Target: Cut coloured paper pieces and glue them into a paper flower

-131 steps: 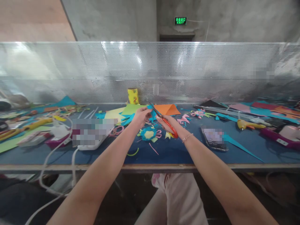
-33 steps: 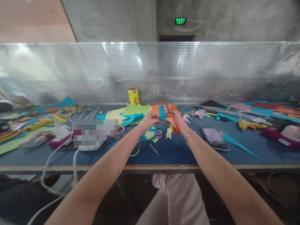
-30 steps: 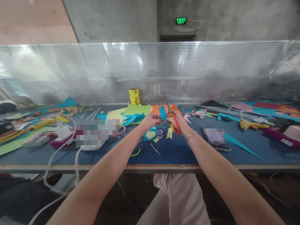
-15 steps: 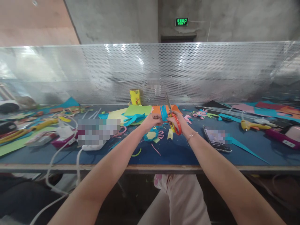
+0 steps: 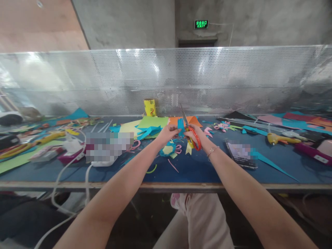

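My left hand [image 5: 168, 134] pinches a blue paper piece [image 5: 181, 125] that has narrow cut strips. Around the orange-handled scissors [image 5: 194, 138] my right hand [image 5: 195, 132] is closed, and its fingers also come against the blue paper. The scissor blades point up and away, close beside the paper's right side. Just below my hands lies a blue paper ring with a pale yellow centre [image 5: 167, 149]. Pink paper loops [image 5: 178, 149] and a small yellow paper scrap [image 5: 188, 148] are near it. Behind my hands is an orange paper sheet [image 5: 193, 120].
A phone [image 5: 240, 154] lies right of my right arm, near a yellow glue gun [image 5: 281, 139]. Green paper [image 5: 153, 121] and a yellow packet [image 5: 149, 107] are farther back. White cables [image 5: 55, 183] hang over the table edge at left. A perforated metal screen [image 5: 116, 83] closes the back.
The blue paper has turned slightly between my hands, and its strips look bunched closer together. The scissors have tilted a little to the left. The other things lie as before.
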{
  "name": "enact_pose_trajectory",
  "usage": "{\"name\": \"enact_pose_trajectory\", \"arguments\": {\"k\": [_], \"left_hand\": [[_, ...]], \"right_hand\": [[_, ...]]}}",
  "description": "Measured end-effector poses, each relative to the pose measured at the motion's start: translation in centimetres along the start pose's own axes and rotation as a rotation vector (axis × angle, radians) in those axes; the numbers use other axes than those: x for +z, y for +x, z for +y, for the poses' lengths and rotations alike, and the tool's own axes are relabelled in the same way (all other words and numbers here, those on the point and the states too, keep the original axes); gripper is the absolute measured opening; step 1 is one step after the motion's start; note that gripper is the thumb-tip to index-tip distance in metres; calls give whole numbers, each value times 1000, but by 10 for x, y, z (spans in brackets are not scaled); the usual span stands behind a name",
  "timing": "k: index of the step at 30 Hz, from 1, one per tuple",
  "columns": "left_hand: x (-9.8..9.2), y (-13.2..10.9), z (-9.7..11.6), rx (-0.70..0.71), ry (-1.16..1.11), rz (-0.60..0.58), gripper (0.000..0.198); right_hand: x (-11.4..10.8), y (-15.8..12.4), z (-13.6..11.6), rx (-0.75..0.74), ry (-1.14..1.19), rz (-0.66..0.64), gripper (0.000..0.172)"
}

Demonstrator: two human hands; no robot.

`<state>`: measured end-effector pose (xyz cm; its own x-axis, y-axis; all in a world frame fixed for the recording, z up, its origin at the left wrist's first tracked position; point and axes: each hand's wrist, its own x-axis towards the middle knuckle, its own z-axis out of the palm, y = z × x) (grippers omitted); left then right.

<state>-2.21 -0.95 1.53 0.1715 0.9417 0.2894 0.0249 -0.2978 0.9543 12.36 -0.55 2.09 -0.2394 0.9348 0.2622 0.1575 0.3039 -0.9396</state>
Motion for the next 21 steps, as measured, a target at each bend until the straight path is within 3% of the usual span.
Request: {"name": "enact_pose_trajectory", "arguments": {"k": [7,12,16,21], "left_hand": [[-6,5,3,37,-52,126,21],[-4,2,6,-32,-27,55,17],[1,-2,6,-49,-24,-1,13],[2,-2,5,-46,6,-16,13]], "right_hand": [[0,0,6,-51,-49,6,24],[-5,6,6,-149,20,127,31],[-8,11,7,-202,103,117,30],[-3,6,2,-161,103,118,24]]}}
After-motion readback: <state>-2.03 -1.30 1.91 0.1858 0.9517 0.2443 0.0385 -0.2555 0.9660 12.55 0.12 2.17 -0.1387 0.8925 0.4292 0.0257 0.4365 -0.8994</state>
